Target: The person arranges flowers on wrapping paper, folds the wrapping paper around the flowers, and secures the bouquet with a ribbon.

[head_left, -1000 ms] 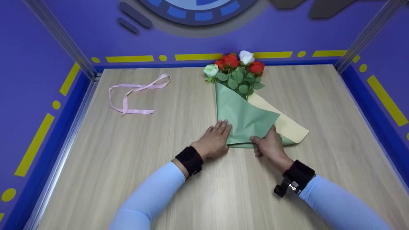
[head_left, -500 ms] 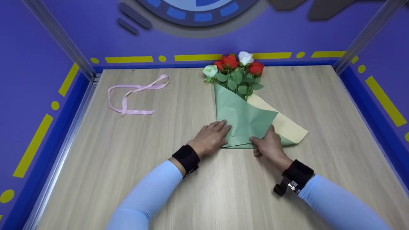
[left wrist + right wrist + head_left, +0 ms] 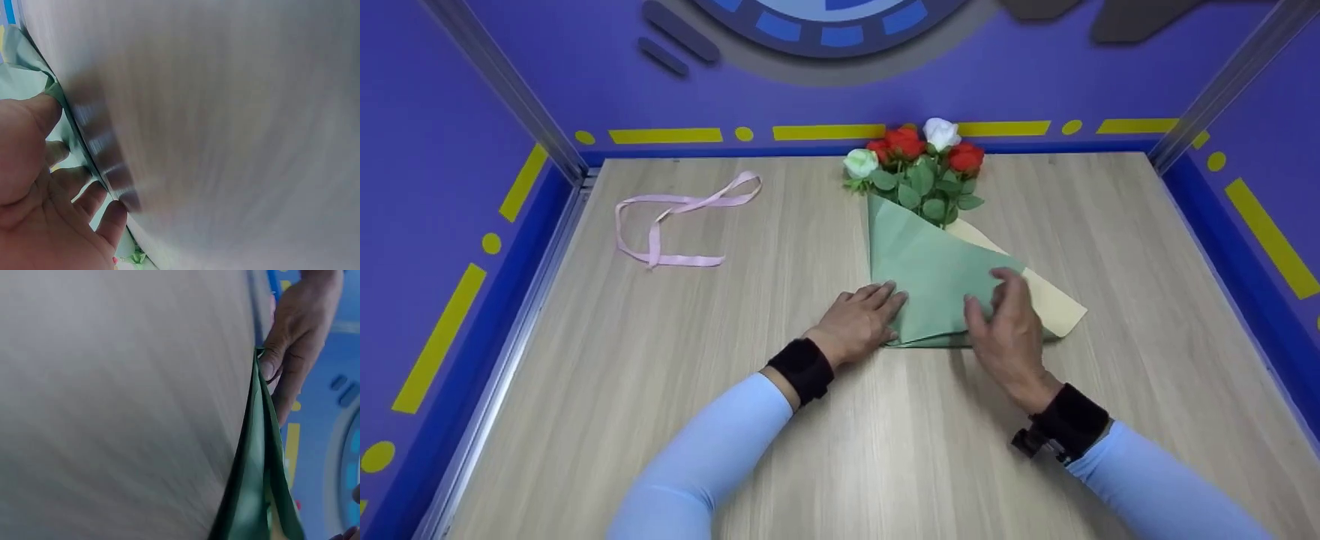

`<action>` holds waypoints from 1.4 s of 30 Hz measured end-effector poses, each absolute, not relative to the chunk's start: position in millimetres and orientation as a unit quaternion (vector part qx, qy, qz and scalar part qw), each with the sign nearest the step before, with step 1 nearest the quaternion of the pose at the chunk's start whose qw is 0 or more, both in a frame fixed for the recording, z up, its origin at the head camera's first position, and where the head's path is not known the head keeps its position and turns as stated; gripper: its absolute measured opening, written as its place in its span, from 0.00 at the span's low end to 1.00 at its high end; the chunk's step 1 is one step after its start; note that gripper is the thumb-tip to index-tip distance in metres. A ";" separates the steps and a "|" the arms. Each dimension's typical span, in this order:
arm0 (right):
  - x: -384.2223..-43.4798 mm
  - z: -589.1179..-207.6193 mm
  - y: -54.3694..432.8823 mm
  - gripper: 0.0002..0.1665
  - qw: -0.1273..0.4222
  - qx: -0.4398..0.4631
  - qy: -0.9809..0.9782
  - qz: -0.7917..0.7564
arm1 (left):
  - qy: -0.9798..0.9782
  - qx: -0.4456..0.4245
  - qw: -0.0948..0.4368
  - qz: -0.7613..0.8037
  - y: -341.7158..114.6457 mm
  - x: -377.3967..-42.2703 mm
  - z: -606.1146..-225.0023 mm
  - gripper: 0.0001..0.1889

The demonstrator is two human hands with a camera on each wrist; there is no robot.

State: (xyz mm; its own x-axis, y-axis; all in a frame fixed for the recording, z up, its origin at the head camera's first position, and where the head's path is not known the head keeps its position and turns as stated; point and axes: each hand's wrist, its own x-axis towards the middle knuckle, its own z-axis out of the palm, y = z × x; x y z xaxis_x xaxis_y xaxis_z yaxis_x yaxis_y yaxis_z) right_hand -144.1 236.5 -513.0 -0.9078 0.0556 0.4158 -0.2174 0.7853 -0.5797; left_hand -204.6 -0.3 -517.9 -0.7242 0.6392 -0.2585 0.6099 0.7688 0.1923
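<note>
A bouquet of artificial roses, with red roses [image 3: 904,142], a white rose [image 3: 941,133] and a pale green one [image 3: 860,163], lies on green wrapping paper [image 3: 934,262]. The paper's left part is folded over the stems; its cream inner side [image 3: 1054,301] shows at the right. My left hand [image 3: 855,324] rests on the lower left corner of the paper, thumb at the bottom edge in the right wrist view. Over the right part of the fold is my right hand [image 3: 1009,337], fingers loosely bent and holding nothing. In the right wrist view the bottom edge gapes between paper layers [image 3: 256,455].
A pink ribbon [image 3: 690,202] lies in loose loops on the left of the wooden table [image 3: 780,465]. Blue panels [image 3: 810,97] with yellow marks wall in the back and both sides. The blossoms reach close to the back panel.
My right hand has let go of the paper's bottom edge and lifted slightly up over the fold. My left hand has shifted a little at the lower left corner.
</note>
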 end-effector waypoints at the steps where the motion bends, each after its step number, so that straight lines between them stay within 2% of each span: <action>1: -141.5 -514.8 231.4 0.26 0.226 0.105 -0.929 0.275 | 0.928 0.336 0.155 0.047 -0.2 -204.7 -517.5 0.36; 3: -134.9 -520.1 220.2 0.26 0.194 0.207 -0.942 0.177 | 0.929 0.335 0.153 0.044 0.1 -204.6 -516.8 0.36; 5: -128.8 -526.1 211.8 0.32 0.103 0.265 -0.952 0.117 | 0.929 0.335 0.153 0.040 1.1 -204.2 -515.7 0.36; 7: -124.4 -530.5 207.9 0.41 -0.006 0.273 -0.957 0.094 | 0.929 0.337 0.151 0.034 2.3 -203.9 -515.0 0.36; 9: -123.2 -532.4 206.6 0.47 -0.083 0.260 -0.957 0.093 | 0.928 0.339 0.151 0.030 1.9 -203.6 -514.7 0.36; 12: -124.0 -533.4 207.2 0.51 -0.129 0.259 -0.951 0.106 | 0.925 0.347 0.152 0.030 -2.4 -204.6 -515.2 0.36; 22: -125.3 -532.3 209.3 0.54 -0.149 0.261 -0.948 0.100 | 0.911 0.372 0.178 0.017 -12.9 -213.7 -512.2 0.52; 26: -125.8 -532.6 209.3 0.54 -0.149 0.266 -0.948 0.094 | 0.913 0.347 0.200 0.071 -9.8 -215.5 -507.2 0.47; 30: -125.6 -535.3 207.6 0.54 -0.146 0.269 -0.947 0.095 | 0.927 0.312 0.188 0.086 -7.3 -214.2 -509.0 0.44; 39: -125.1 -532.1 211.9 0.54 -0.136 0.271 -0.949 0.083 | 0.935 0.294 0.195 0.018 -0.2 -214.3 -511.2 0.46; 42: -124.4 -528.1 209.7 0.55 -0.117 0.280 -0.951 0.053 | 0.934 0.304 0.190 0.015 0.5 -214.9 -512.2 0.47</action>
